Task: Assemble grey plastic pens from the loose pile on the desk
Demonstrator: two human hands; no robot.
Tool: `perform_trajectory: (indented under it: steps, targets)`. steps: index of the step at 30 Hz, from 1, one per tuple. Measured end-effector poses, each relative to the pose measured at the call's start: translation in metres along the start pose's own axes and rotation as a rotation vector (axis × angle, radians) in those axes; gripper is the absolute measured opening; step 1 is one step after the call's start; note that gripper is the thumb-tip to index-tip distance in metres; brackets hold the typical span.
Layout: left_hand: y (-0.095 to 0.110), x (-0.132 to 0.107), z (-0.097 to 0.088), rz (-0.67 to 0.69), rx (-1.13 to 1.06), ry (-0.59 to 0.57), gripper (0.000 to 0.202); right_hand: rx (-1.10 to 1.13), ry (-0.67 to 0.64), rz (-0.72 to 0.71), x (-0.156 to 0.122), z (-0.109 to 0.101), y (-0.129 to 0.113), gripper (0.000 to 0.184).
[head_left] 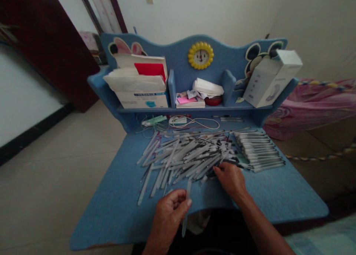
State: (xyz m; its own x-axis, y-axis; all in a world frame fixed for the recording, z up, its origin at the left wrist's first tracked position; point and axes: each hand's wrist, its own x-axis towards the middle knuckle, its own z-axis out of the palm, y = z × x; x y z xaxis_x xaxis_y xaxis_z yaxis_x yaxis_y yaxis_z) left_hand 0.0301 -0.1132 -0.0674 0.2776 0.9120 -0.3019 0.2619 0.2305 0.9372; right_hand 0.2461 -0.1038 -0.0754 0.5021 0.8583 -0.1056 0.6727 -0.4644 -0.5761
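Observation:
My left hand [171, 214] is closed round a translucent white pen barrel [188, 190], held upright near the front edge of the blue desk. At the right front of a loose heap of pen parts [189, 154], my right hand [229, 177] reaches down with its fingers bent and thumb close to them. Whatever lies between those fingertips is too small and hidden to make out. Black pieces, perhaps caps, lie beside that hand. Right of the heap, a neat row of pens [261, 151] lies side by side with dark tips.
The blue desk [111, 206] has a back shelf holding a mask box [147, 100] with papers, a yellow flower clock [200, 56] above, and a white carton [271, 78]. A white cable [205, 120] and a green-white power strip [154, 120] lie behind the heap.

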Motion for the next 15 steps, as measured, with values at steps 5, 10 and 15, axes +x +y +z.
perform_trajectory:
  steps: [5, 10, 15]
  targets:
    - [-0.004, -0.001, 0.000, -0.016, -0.006, 0.003, 0.025, 0.242, -0.048, 0.078, 0.007, 0.005, 0.007, 0.021]
    - [-0.004, -0.001, 0.002, -0.006, -0.048, 0.014, 0.025, 0.537, -0.071, 0.184, 0.008, 0.011, 0.011, 0.020]
    - [-0.001, -0.002, 0.004, 0.001, -0.032, 0.004, 0.023, 0.786, -0.071, 0.188, 0.005, 0.007, 0.011, 0.018]
